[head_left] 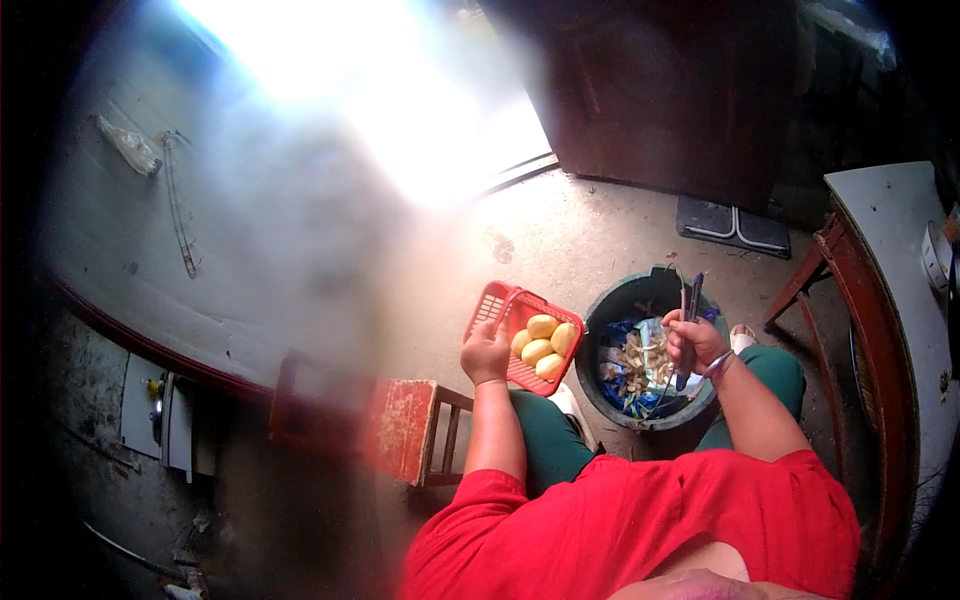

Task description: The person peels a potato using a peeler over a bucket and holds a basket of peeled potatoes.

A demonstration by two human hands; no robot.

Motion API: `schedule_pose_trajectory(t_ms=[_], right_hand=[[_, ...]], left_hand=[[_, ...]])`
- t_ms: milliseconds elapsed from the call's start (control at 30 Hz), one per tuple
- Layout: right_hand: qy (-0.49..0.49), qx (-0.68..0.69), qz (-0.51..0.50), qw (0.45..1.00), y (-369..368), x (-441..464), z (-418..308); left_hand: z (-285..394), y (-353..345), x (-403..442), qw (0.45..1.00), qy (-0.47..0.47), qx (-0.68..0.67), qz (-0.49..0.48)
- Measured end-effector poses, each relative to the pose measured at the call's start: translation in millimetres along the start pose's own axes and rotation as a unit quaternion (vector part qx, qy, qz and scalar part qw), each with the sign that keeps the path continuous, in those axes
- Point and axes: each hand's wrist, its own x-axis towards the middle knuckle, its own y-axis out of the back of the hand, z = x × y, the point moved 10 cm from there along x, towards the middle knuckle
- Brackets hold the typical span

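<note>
My left hand point(485, 352) is closed on the near-left rim of a red plastic basket point(497, 307), which tilts so that its inside shows. Several peeled yellow potatoes point(537, 352) lie together in the basket. Over the waste bin point(597, 392), my right hand point(697, 341) grips a slim dark tool point(693, 300) with a thinner pinkish piece beside it; its exact kind is hard to make out. Inside the bin are pale and brown peelings point(643, 360) on blue and white plastic wrappers.
A worn red wooden stool point(402, 417) stands left of my knee. To the right is a table point(885, 200) with a brown wooden frame point(872, 310). A dark folded item with a metal tube point(735, 228) lies on the concrete floor point(520, 220). Bright glare covers the upper left.
</note>
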Motion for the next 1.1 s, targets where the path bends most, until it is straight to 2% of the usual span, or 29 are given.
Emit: schedule_pose_trajectory(t_ms=[1100], right_hand=[[-0.011,0.001,0.005,1.000,4.7,0.7,2.0]], left_hand=[[3.9,-1.9,1.7,1.000,-0.004,0.009,-0.004]])
